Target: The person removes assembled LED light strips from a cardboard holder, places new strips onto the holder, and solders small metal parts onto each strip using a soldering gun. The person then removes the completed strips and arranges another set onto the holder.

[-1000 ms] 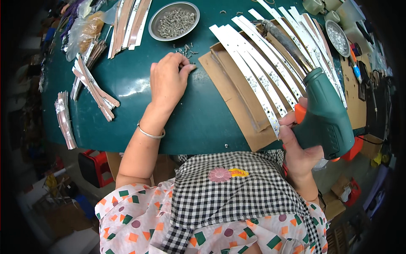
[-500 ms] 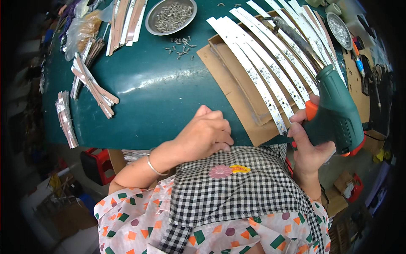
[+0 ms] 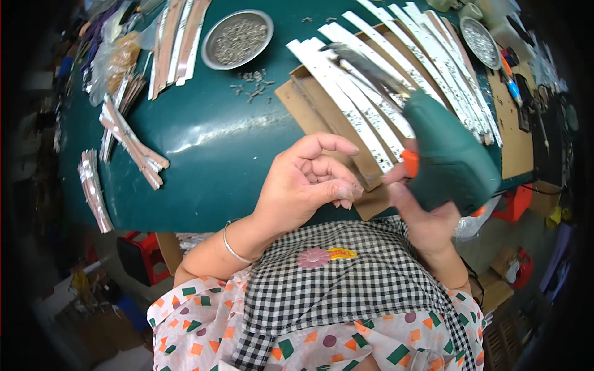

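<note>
Dark green table (image 3: 204, 142), round metal dish of screws (image 3: 237, 39), loose screws (image 3: 250, 86), cardboard sheets (image 3: 309, 111), white strips (image 3: 396, 68), strip bundles (image 3: 130, 139)

I'm looking down on the dark green desk (image 3: 204, 142). My right hand (image 3: 421, 216) grips a green power screwdriver with an orange trigger (image 3: 448, 161), its metal tip lying over the fan of long white perforated strips (image 3: 371, 93) spread on brown cardboard sheets (image 3: 309, 111). My left hand (image 3: 303, 185) hovers near the desk's front edge, palm up, fingers (image 3: 337, 191) curled and pinched together just beside the tool; what they pinch I can't tell. Up top sits a round metal dish of small screws (image 3: 238, 38), with loose screws (image 3: 250, 86) scattered just below it. Bundles of pale strips (image 3: 130, 139) lie at far left.
</note>
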Motion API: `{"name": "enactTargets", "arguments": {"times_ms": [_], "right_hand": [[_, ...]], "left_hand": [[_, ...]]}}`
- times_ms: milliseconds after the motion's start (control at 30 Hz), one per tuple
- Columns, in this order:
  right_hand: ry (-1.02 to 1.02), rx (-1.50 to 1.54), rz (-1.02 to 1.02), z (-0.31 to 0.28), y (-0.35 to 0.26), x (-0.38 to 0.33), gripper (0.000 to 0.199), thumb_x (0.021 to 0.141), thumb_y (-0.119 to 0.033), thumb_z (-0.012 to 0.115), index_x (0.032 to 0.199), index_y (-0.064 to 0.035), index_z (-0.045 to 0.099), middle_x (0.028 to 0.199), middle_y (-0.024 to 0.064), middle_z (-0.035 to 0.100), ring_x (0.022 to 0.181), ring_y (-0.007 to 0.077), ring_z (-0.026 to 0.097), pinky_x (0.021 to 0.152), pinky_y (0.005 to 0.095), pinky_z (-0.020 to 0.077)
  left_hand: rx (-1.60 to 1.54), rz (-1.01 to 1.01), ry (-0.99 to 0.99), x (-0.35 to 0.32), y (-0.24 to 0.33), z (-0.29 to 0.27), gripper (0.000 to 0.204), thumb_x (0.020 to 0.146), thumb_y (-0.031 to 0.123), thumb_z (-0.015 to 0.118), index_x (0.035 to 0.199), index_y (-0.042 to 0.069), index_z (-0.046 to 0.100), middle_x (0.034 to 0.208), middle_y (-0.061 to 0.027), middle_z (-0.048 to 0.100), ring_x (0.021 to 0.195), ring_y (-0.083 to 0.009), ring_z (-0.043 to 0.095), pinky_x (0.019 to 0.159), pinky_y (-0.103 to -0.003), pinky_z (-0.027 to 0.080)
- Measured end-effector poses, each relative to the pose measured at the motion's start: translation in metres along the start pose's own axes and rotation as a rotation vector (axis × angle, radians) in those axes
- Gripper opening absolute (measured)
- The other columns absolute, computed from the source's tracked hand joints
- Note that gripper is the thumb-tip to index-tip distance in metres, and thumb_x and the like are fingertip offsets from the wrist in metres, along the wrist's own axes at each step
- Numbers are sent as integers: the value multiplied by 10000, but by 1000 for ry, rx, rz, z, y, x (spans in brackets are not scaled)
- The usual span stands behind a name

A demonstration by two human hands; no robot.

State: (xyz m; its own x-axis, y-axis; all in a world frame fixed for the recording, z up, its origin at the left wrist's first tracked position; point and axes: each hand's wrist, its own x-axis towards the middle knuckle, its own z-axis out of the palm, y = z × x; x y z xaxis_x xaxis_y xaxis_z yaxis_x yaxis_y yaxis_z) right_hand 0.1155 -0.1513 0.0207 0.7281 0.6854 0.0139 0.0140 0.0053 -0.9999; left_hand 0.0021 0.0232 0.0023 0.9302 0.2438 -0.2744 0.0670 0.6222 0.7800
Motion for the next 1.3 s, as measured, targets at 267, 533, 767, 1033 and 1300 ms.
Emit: {"name": "enactTargets", "arguments": {"times_ms": [267, 533, 767, 1033, 1300], "right_hand": [[-206, -51, -69, -4, 14, 1, 336, 908, 62, 607, 1234, 32, 531, 1015, 113, 667, 886, 133, 644, 768, 259, 531], [-244, -315, -173, -9, 10, 3, 215, 849, 95, 651, 1053, 43, 608, 905, 86, 665, 776, 119, 639, 675, 248, 535], [-208, -168, -99, -8, 9, 4, 481, 808, 159, 631, 1260, 61, 499, 903, 99, 626, 756, 127, 617, 679, 247, 522], [-57, -1, -21, -6, 6, 3, 610, 800, 140, 641, 1360, 66, 413, 958, 98, 606, 828, 130, 605, 755, 259, 514], [37, -321, -135, 2, 11, 6, 186, 765, 27, 736, 938, -17, 687, 856, 50, 686, 724, 133, 660, 642, 247, 521]], "left_hand": [[7, 169, -77, 3, -13, 10, 366, 878, -77, 662, 1068, 48, 376, 866, -179, 694, 802, -190, 697, 735, -297, 584], [92, 258, -74, 5, -19, 13, 412, 857, -113, 667, 1036, 60, 338, 850, -188, 685, 773, -207, 707, 716, -295, 589], [184, 276, -41, 5, -17, 22, 292, 816, -97, 724, 974, -6, 496, 845, -149, 687, 761, -193, 700, 703, -283, 585], [663, 539, 24, 9, -15, 19, 195, 745, -65, 788, 922, -35, 712, 857, -129, 714, 758, -189, 680, 701, -299, 536], [937, 772, -22, 16, -4, 19, 210, 668, -2, 793, 857, 22, 703, 801, -76, 699, 692, -199, 641, 752, -352, 477]]}}
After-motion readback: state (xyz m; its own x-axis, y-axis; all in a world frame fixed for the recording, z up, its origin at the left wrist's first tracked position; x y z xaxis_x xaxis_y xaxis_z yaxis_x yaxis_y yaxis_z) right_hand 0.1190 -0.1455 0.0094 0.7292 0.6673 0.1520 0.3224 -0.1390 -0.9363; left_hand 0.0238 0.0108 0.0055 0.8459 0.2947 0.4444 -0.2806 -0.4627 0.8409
